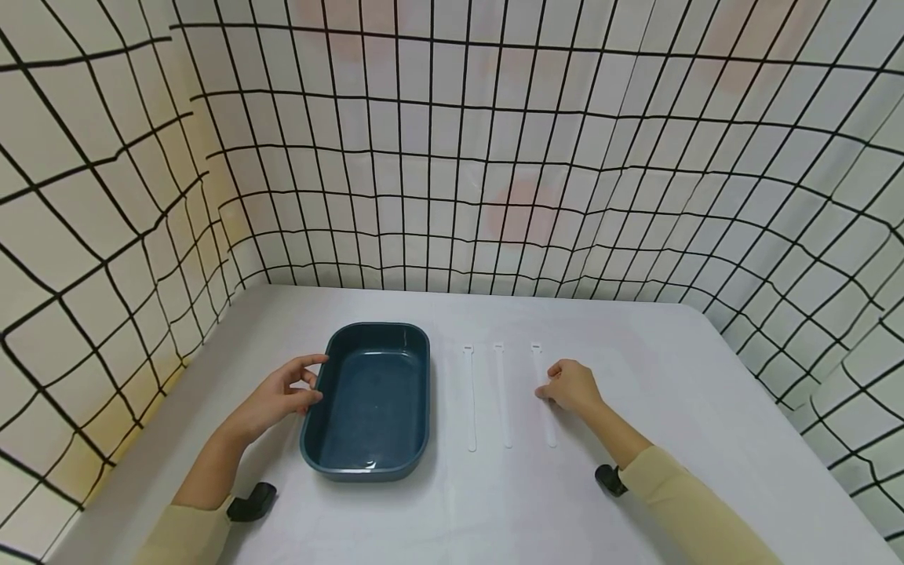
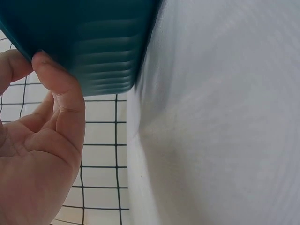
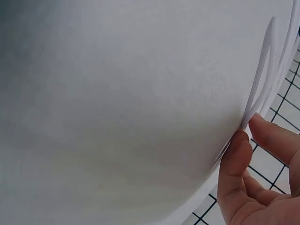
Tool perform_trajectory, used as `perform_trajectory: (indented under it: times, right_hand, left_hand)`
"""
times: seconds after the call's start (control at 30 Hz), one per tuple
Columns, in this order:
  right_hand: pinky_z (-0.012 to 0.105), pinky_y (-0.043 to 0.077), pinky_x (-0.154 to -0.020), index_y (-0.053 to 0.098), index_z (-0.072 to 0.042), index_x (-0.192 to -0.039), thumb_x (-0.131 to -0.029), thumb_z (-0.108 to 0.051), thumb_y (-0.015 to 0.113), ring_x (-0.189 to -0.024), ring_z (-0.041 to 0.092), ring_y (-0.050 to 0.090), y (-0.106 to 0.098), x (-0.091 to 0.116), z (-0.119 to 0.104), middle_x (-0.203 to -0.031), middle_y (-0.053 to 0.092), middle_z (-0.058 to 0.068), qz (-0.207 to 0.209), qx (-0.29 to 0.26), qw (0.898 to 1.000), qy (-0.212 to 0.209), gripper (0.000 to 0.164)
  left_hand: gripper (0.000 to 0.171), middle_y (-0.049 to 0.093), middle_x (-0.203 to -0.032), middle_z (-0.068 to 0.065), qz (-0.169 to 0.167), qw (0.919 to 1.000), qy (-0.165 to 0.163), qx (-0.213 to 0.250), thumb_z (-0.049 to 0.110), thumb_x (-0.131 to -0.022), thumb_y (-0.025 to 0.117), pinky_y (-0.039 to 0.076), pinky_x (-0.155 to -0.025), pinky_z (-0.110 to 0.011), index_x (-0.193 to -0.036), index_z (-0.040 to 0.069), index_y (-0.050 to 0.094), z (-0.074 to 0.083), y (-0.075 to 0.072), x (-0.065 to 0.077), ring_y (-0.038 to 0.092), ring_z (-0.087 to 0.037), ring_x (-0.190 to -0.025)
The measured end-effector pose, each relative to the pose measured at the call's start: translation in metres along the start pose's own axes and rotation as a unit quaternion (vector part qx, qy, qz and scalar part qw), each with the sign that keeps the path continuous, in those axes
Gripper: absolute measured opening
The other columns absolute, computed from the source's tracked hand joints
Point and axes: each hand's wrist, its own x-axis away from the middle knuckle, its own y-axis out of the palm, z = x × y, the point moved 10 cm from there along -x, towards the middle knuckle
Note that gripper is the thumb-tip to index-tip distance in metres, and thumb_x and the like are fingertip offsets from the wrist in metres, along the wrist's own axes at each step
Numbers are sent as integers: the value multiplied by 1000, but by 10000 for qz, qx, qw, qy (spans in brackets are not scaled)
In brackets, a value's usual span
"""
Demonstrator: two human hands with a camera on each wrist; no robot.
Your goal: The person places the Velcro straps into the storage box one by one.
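Observation:
A dark teal rectangular tray with rounded corners stands on the white table. My left hand is at its left side, index fingertip and thumb touching the rim. In the left wrist view that hand lies against the tray's ribbed outer wall. Right of the tray are three thin white strips with small slotted heads: a left strip, a middle strip and a right strip. My right hand pinches the right strip near its middle, between thumb and fingertips.
A black wire grid rises behind the table and along both sides, with pale cloth behind it. Each wrist carries a black camera, one on the left wrist and one on the right wrist.

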Motion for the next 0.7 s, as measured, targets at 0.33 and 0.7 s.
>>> perform_trajectory:
  times: [0.33, 0.7]
  right_hand:
    - [32, 47, -63, 60, 8, -100, -77, -11, 80, -75, 23, 57, 0, -1, -1, -87, 63, 14, 39, 31, 10000, 48, 35]
    - [31, 47, -62, 62, 6, -94, -80, -10, 78, -71, 20, 58, 3, -4, 4, -81, 62, 11, -33, -36, 10000, 84, 26]
  left_hand:
    - [58, 44, -98, -17, -9, 10000, 62, 28, 4, -91, 64, 50, -63, -29, -143, -1, 38, 1, 0, 0, 55, -18, -66]
    - [57, 45, -97, -17, -32, 10000, 46, 53, 3, -91, 63, 49, -62, -31, -142, -1, 38, 1, 1, 0, 55, -18, -65]
